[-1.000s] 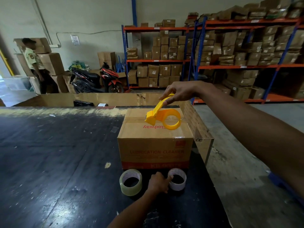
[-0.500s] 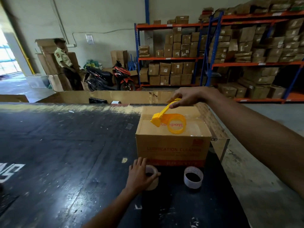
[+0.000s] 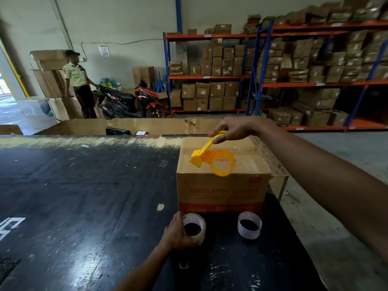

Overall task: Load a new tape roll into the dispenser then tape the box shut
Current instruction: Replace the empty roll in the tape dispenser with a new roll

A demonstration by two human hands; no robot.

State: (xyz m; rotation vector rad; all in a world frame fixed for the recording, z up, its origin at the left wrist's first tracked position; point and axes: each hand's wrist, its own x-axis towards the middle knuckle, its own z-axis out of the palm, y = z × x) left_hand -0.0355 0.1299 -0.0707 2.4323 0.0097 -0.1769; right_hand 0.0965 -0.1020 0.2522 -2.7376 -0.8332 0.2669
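A brown cardboard box (image 3: 222, 185) printed "LUBRICATION CLEANER" stands on the black table (image 3: 73, 196). My right hand (image 3: 233, 128) holds the handle of an empty yellow tape dispenser (image 3: 216, 159) just above the box top. In front of the box lie two tape rolls. My left hand (image 3: 176, 234) is wrapped around the left side of the clear tape roll (image 3: 194, 228), which rests on the table. The other roll (image 3: 249, 225), thin and whitish, stands free to the right.
An open cardboard bin (image 3: 147, 126) borders the table's far edge. Beyond it a person in a light uniform (image 3: 78, 85) stands beside a parked motorbike (image 3: 130, 101). Orange and blue racks (image 3: 273, 59) full of cartons line the back wall. Concrete floor lies to the right.
My left hand went from the thin right roll to the clear left roll and now grips its side. The dispenser stays held above the box; the camera has come closer.
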